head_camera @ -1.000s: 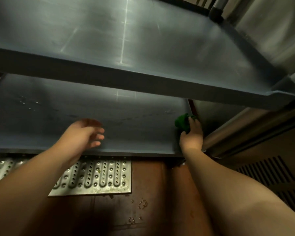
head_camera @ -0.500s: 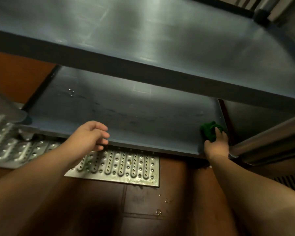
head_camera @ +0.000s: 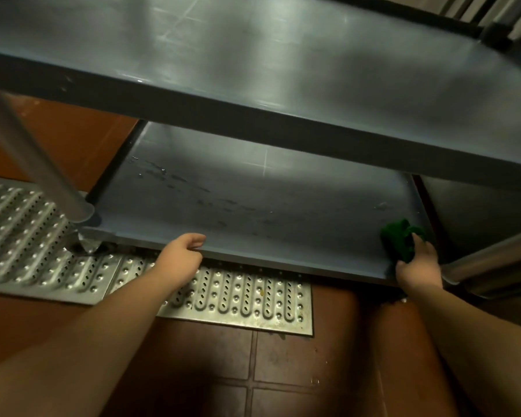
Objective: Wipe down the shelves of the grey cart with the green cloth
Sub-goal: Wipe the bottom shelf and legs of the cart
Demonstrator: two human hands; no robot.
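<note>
Head view, lower right of the frame: right hand [head_camera: 418, 266] curled round the green cloth [head_camera: 399, 239], grip clamped on the bunched fabric with the fingers [head_camera: 416, 237] over its near side. Cloth bulging out past the fingertips toward the upper left, pressed down on the lower shelf [head_camera: 253, 200] at its right near corner, just inside the front lip. Left hand [head_camera: 179, 255] at lower centre, fingers loosely curled and holding nothing, right at the shelf's front edge, whether touching or just above it hard to tell.

Best handled by flattening the wad so more fabric meets the surface, then sweeping leftward in long overlapping passes from this corner toward the wet streaks and dark smears [head_camera: 175, 179] lying well apart from the cloth, in the left and middle of the shelf. Firm downward pressure, with the left hand steadying the front lip to stop the grey cart [head_camera: 283, 127] rolling. Worth reaching deep under the upper shelf [head_camera: 253, 55] so the back strip is not missed. Probably early on this shelf, judging by the marks not yet wiped.

Below, a perforated metal grate [head_camera: 238, 296] set in the brown tiled floor [head_camera: 283, 371]; a round steel post [head_camera: 39, 164] at left.
</note>
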